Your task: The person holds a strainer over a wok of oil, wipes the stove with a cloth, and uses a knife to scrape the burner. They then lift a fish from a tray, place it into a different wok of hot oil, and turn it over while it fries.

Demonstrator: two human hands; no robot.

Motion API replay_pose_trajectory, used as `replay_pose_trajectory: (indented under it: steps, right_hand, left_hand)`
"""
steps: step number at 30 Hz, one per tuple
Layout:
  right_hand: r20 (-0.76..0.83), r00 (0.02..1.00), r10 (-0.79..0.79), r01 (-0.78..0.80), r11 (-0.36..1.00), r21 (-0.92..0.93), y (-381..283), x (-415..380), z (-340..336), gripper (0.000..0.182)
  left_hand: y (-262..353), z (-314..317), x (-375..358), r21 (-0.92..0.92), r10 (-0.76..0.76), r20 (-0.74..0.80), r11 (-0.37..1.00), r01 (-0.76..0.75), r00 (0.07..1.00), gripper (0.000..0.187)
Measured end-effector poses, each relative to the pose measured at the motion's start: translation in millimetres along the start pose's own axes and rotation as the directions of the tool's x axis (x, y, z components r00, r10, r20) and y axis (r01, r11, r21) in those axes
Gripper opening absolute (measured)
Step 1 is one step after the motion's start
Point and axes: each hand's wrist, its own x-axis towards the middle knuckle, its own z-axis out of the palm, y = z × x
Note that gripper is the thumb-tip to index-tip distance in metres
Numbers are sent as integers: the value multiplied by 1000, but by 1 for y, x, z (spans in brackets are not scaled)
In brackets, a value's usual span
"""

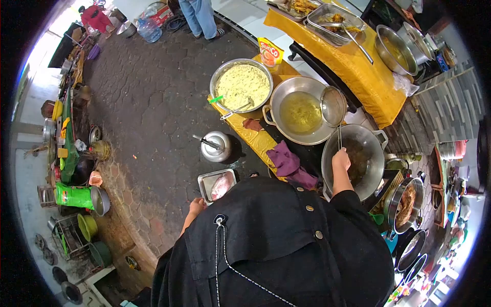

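Note:
My right hand [341,159] grips the long handle of a wire skimmer [333,105]. The skimmer's basket rests over the rim of a wok of yellow oil [299,134]. Below this hand sits a darker wok [376,165]. My left hand [197,205] hangs by my side, just beside a metal tray with pinkish contents [204,180]. Nothing shows in it, and its fingers are too small to read. A steel bowl of yellow mix [241,84] with a ladle in it stands left of the oil wok. My black garment hides my lower arms.
A metal kettle [216,147] stands on the paving. A purple cloth [289,163] lies by the woks. The yellow-covered table [368,77] carries trays of fried food and large pots. Pans stand at the right, stalls and buckets along the left, and a person in jeans [202,18] at the top.

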Motion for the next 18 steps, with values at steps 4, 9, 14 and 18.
replay_pose_trajectory:
  steps: [4, 9, 14, 18]
  right_hand:
    - [89, 995, -43, 48, 998, -47, -2, 2, 16, 31]
    - [189, 977, -100, 78, 990, 121, -12, 2, 52, 26]
    - [261, 935, -241, 136, 921, 365, -17, 1, 91, 21]
    - [395, 877, -274, -40, 777, 628, -25, -24, 81, 16]
  left_hand:
    - [-33, -1, 16, -69, -4, 5, 998, 4, 1000, 30]
    - [-17, -1, -22, 90, 95, -99, 992, -86, 991, 32]
    - [-34, -2, -5, 71, 42, -46, 997, -38, 998, 31]
    - [4, -5, -19, 64, -39, -19, 997, 40, 999, 30]
